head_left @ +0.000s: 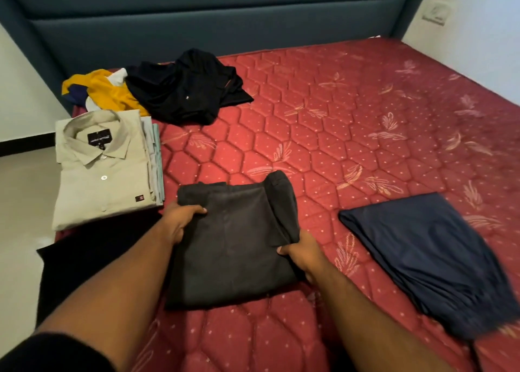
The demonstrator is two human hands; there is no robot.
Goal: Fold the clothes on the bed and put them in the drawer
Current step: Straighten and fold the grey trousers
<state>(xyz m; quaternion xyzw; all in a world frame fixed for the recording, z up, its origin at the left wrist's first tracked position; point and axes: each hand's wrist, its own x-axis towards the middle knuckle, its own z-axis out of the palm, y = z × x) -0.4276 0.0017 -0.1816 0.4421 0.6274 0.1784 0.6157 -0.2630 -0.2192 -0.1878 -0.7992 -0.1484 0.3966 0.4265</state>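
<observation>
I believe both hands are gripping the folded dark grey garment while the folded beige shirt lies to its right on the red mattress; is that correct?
Not quite: in the head view the folded beige shirt lies to the left of the dark grey garment, not its right. The rest holds: the left hand and right hand grip the garment on the red mattress.

folded dark trousers [233, 239], on red mattress [351, 135]

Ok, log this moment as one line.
left hand grips dark grey trousers | right hand grips same | folded, on mattress
</observation>
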